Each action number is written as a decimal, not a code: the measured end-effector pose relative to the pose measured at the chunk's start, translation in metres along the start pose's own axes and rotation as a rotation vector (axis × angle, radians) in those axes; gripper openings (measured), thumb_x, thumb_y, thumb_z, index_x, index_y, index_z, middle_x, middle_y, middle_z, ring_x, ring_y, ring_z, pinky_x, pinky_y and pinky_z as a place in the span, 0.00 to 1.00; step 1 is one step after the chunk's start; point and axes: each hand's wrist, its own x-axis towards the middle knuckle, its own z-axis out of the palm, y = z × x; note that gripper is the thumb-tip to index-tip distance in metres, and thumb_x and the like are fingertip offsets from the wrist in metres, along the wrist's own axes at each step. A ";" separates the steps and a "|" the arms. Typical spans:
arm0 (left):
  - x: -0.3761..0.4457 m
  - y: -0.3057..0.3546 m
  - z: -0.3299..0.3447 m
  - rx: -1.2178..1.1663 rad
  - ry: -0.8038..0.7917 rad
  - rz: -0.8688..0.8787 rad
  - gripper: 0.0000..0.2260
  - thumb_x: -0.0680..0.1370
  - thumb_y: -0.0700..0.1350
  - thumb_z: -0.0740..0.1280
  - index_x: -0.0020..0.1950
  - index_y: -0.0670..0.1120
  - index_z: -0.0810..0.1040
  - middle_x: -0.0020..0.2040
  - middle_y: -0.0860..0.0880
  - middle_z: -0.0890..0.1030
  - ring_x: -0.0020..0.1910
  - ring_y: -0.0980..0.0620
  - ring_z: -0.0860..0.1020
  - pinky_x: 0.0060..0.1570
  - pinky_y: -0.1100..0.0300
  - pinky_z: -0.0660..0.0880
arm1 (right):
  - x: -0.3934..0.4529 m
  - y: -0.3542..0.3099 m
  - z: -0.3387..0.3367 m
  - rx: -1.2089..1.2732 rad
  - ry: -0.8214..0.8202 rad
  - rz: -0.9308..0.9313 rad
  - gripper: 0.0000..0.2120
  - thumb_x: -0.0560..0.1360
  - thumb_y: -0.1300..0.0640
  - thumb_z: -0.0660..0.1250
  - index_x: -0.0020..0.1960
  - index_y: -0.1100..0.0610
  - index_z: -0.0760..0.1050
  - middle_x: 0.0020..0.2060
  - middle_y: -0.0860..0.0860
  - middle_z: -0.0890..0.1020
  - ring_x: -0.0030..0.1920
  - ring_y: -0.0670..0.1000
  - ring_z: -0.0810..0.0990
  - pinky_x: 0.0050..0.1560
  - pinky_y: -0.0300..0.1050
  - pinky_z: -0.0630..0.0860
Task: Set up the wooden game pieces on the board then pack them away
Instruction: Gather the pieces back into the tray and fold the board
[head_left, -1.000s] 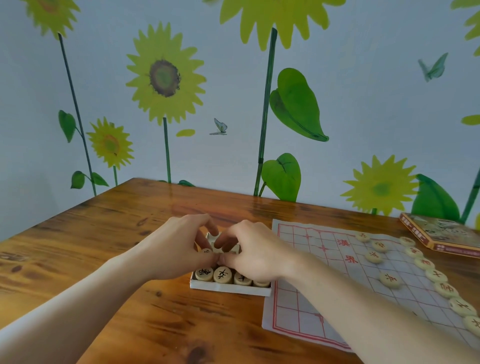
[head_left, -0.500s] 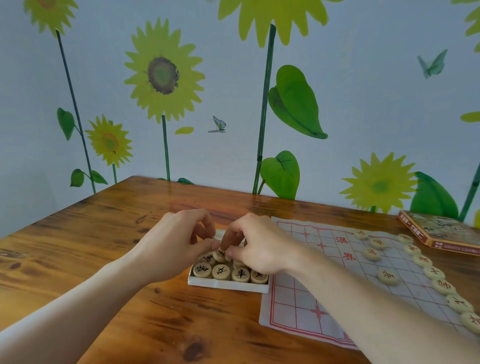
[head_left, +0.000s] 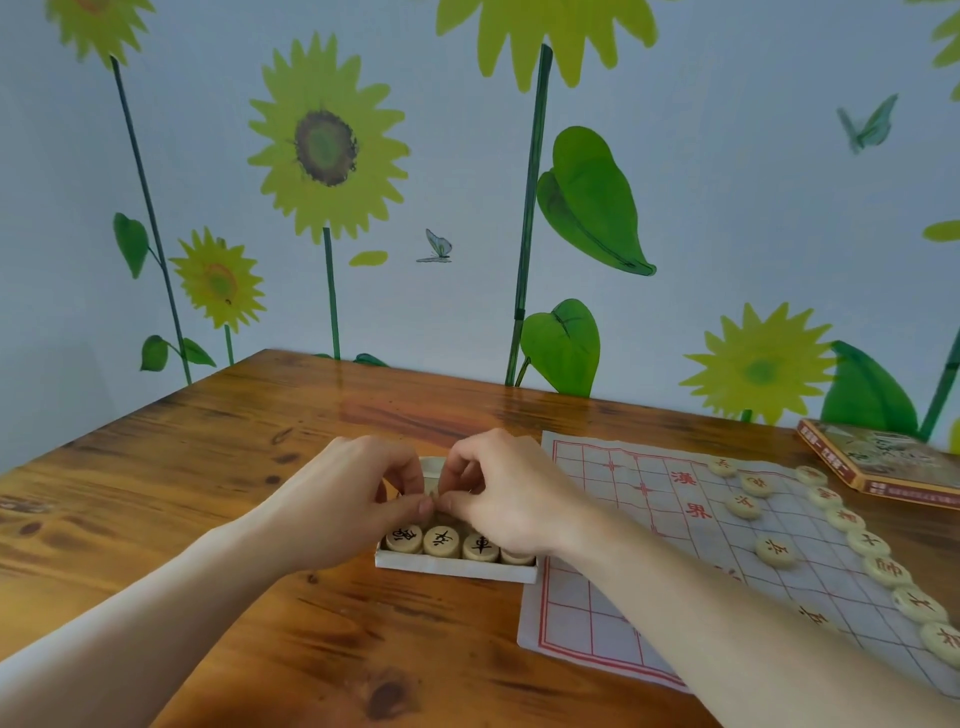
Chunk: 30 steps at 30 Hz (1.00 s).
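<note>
On the wooden worktop, near its middle, sits a shallow white box holding round wooden game pieces with black characters; three faces of the front row show, and a fourth is partly hidden under the right hand.

Left hand: over the box from 9 o'clock, fingers curled, thumb and forefinger tips drawn together above the second row. Right hand: over the box from 3 o'clock, fingers curled likewise, thumb tip meeting the left thumb tip. A pale disc edge shows between the two sets of fingertips; it appears that both hands pinch a piece there, though the view does not settle which hand bears it.

Paper board: white sheet with a red grid and red characters, lying flat just beside the box at 3 o'clock, one edge touching or nearly touching the box corner. Red-marked pieces stand on its far side: a curved line along the edge towards 3 o'clock and several singles nearer the centre line.

Box lid: printed, red-edged, flat on the worktop at 2 o'clock, apart from the board.

Wall: pale blue, with sunflower, leaf and butterfly decals.
</note>
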 end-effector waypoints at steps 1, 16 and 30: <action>0.000 0.000 0.000 -0.006 0.002 -0.001 0.07 0.79 0.56 0.69 0.41 0.58 0.79 0.40 0.62 0.81 0.41 0.61 0.80 0.44 0.59 0.79 | -0.001 0.000 0.000 -0.010 -0.015 0.006 0.01 0.78 0.54 0.72 0.49 0.51 0.82 0.45 0.47 0.84 0.45 0.47 0.82 0.42 0.43 0.80; -0.004 0.001 -0.001 -0.041 -0.013 -0.005 0.11 0.84 0.43 0.59 0.50 0.58 0.77 0.43 0.58 0.83 0.42 0.59 0.81 0.43 0.54 0.80 | -0.005 -0.006 -0.004 0.033 -0.070 0.031 0.11 0.78 0.62 0.65 0.56 0.50 0.77 0.45 0.50 0.83 0.45 0.51 0.83 0.44 0.48 0.81; 0.010 0.050 -0.008 -0.017 0.094 0.198 0.08 0.83 0.48 0.62 0.48 0.61 0.76 0.40 0.68 0.77 0.44 0.68 0.76 0.40 0.71 0.70 | -0.025 0.001 -0.035 0.004 0.085 -0.008 0.09 0.77 0.62 0.64 0.46 0.49 0.76 0.39 0.44 0.78 0.39 0.44 0.77 0.36 0.38 0.68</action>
